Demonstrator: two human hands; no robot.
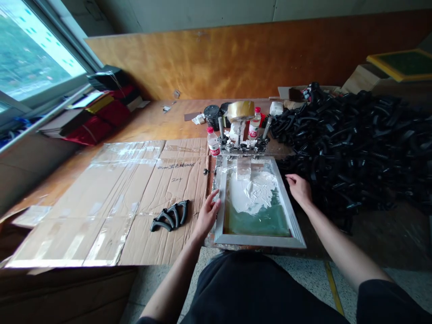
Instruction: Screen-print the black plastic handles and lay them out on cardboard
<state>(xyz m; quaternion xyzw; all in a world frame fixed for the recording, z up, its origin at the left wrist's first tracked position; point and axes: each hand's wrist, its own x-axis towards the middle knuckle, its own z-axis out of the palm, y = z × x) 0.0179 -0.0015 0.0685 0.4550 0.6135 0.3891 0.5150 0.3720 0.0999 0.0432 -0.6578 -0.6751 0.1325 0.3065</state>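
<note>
Left hand (207, 216) is on the left rail of an aluminium screen-printing frame (257, 240), fingers laid over the rail, not clenched; can't tell if it's actually gripping. Right hand (299, 189) is relaxed and open, fingers slightly curled, at the frame's upper right corner area, just beside or on the right rail; contact can't be told. The frame lies flat on a wooden table (158, 119), right in front of the person's dark shirt (256, 288), with a terrazzo floor (303, 274) and a yellow floor line (334, 288) below the table edge. Inside the frame, thick white ink (251, 193) is smeared over the upper half of the green mesh (256, 223), and the mesh's lower part shows bare. The frame's far end sits against a metal hinge clamp (239, 146). Left of the frame, taped cardboard sheets (101, 211) cover the table, with a few black curved plastic parts (170, 215) lying together on them. To the right is a big heap of similar black plastic parts (357, 148). Past the clamp stand two plastic bottles (213, 141) (254, 124), a black can (212, 117) and a roll of tan tape (240, 111). Farther back are red packages (97, 119) under a window (37, 49), a plywood board (236, 58) and a yellow-framed green screen (403, 65).
</note>
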